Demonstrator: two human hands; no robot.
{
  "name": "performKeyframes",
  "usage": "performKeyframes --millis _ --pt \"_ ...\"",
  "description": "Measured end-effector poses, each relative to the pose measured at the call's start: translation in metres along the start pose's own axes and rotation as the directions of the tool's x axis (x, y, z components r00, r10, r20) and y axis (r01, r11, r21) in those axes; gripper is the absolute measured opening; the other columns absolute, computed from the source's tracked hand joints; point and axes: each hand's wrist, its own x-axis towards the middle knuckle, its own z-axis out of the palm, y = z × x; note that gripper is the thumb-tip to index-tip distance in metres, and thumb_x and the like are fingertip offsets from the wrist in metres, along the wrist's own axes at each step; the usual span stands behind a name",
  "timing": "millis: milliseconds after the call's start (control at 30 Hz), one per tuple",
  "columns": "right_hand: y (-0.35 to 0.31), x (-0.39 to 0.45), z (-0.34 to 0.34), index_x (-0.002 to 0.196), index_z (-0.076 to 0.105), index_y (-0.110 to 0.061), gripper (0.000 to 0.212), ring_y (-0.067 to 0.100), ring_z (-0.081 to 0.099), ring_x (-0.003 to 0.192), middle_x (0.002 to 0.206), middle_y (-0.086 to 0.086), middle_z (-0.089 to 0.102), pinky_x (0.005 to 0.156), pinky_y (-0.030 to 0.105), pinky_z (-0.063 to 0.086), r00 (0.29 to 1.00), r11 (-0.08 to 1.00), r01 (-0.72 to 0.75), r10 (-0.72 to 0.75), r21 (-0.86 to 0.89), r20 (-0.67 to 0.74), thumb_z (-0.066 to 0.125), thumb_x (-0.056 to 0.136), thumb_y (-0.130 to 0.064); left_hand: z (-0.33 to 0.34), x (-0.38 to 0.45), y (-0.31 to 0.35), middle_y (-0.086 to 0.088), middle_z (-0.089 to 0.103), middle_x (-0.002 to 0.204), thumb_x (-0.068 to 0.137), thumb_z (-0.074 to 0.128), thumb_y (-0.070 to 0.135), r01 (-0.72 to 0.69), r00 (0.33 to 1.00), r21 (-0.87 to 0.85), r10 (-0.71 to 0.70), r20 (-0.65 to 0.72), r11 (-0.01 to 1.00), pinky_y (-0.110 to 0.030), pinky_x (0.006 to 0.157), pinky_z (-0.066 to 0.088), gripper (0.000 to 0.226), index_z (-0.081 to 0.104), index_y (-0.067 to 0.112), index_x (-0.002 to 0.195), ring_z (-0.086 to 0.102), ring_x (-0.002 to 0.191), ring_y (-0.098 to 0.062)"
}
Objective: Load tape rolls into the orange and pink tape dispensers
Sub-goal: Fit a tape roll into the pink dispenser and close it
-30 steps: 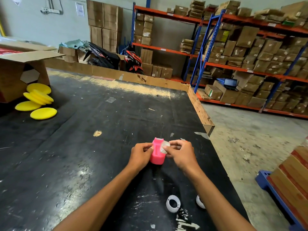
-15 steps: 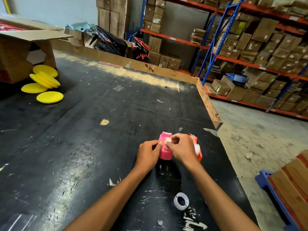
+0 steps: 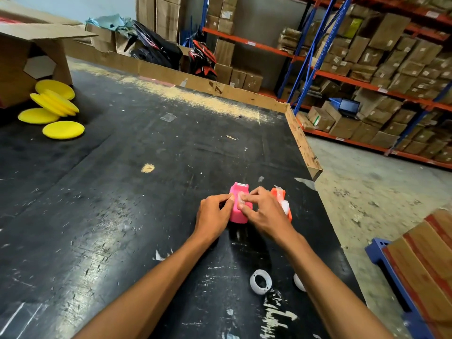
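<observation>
A pink tape dispenser (image 3: 238, 214) stands on the black table (image 3: 122, 192). My left hand (image 3: 214, 215) grips its left side. My right hand (image 3: 263, 211) pinches a clear tape roll (image 3: 241, 200) at the dispenser's top right. Just behind my right hand stands the orange tape dispenser (image 3: 281, 199) with a white roll in it, partly hidden. Near the table's front lie a white tape core ring (image 3: 260, 281) and a second white roll (image 3: 299, 282), half covered by my right forearm.
Several yellow foam discs (image 3: 55, 104) lie at the far left beside an open cardboard box (image 3: 31, 52). The table's right edge (image 3: 305, 148) drops to a concrete floor. Shelves of cartons stand behind. A blue pallet with boxes (image 3: 420, 260) is at the right.
The pink dispenser went down from being lifted onto the table. The orange dispenser came into sight behind my right hand. The camera tilted down and closer.
</observation>
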Motion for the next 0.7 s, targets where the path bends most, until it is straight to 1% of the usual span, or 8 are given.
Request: performKeyframes --millis 100,200,267,333,400,467,567,700 --pt "0.002 0.002 -0.006 0.093 0.075 -0.007 0.015 0.015 0.058 0.086 0.096 0.004 0.06 0.074 0.017 0.045 0.994 0.973 -0.079 0.094 0.215 -0.061 0.067 0.086 -0.018 -0.001 -0.001 0.001 -0.001 0.079 0.087 0.086 0.051 0.035 -0.007 1.0 -0.009 0.006 -0.008 1.0 -0.042 0.078 0.056 0.031 0.075 0.018 0.095 0.072 0.083 -0.016" --pt "0.005 0.015 -0.011 0.094 0.074 -0.009 0.013 0.014 0.064 0.086 0.089 0.002 0.068 0.074 0.02 0.047 0.98 0.963 -0.094 0.135 0.253 -0.148 0.068 0.084 -0.014 -0.002 -0.002 0.003 0.0 0.079 0.091 0.088 0.054 0.031 -0.003 1.0 -0.02 0.002 -0.012 1.0 -0.042 0.081 0.056 0.027 0.075 0.019 0.099 0.071 0.086 -0.014" --pt "0.005 0.026 -0.014 0.1 0.073 -0.009 0.02 0.016 0.065 0.09 0.093 0.003 0.071 0.079 0.025 0.048 0.982 0.967 -0.142 0.164 0.213 -0.089 0.069 0.084 -0.018 -0.002 -0.002 0.002 0.0 0.079 0.091 0.088 0.054 0.031 -0.001 1.0 -0.027 0.001 -0.01 1.0 -0.044 0.081 0.056 0.027 0.075 0.018 0.1 0.072 0.086 -0.015" --pt "0.002 0.035 -0.015 0.11 0.069 -0.008 0.028 0.014 0.06 0.088 0.094 0.006 0.068 0.072 0.023 0.045 0.981 0.97 -0.19 0.181 0.149 0.077 0.068 0.085 -0.021 -0.003 -0.003 0.003 -0.001 0.079 0.091 0.086 0.053 0.035 -0.002 1.0 -0.026 0.001 -0.002 1.0 -0.044 0.081 0.056 0.03 0.074 0.019 0.1 0.072 0.087 -0.016" --pt "0.001 0.041 -0.013 0.11 0.069 -0.006 0.028 0.014 0.058 0.086 0.093 0.01 0.069 0.067 0.021 0.044 0.972 0.969 -0.199 0.175 0.15 0.159 0.067 0.085 -0.018 -0.004 -0.003 0.003 0.0 0.079 0.091 0.084 0.05 0.04 -0.002 1.0 -0.017 0.002 0.01 1.0 -0.042 0.08 0.056 0.035 0.074 0.021 0.101 0.072 0.087 -0.015" --pt "0.003 0.045 -0.013 0.102 0.073 -0.006 0.021 0.015 0.061 0.084 0.088 0.008 0.07 0.072 0.026 0.046 0.974 0.96 -0.195 0.165 0.2 0.157 0.07 0.083 -0.015 -0.004 -0.004 0.005 0.0 0.079 0.09 0.083 0.049 0.041 -0.003 1.0 -0.011 0.004 0.011 1.0 -0.043 0.08 0.055 0.036 0.074 0.022 0.1 0.071 0.086 -0.015" --pt "0.008 0.05 -0.014 0.083 0.075 -0.006 0.008 0.014 0.06 0.072 0.076 0.007 0.07 0.073 0.036 0.05 0.978 0.96 -0.171 0.139 0.219 0.156 0.075 0.078 -0.012 -0.003 -0.003 0.004 -0.001 0.078 0.089 0.083 0.05 0.042 -0.006 1.0 -0.015 0.006 -0.003 1.0 -0.045 0.079 0.055 0.031 0.071 0.026 0.099 0.071 0.086 -0.018" --pt "0.014 0.058 -0.018 0.078 0.074 -0.003 0.007 0.007 0.056 0.061 0.065 0.0 0.065 0.064 0.026 0.046 0.99 0.956 -0.113 0.087 0.27 0.107 0.077 0.076 -0.009 -0.001 -0.002 0.001 -0.002 0.078 0.091 0.084 0.051 0.043 -0.001 1.0 -0.008 0.001 -0.007 1.0 -0.046 0.08 0.055 0.033 0.072 0.023 0.101 0.072 0.087 -0.018"
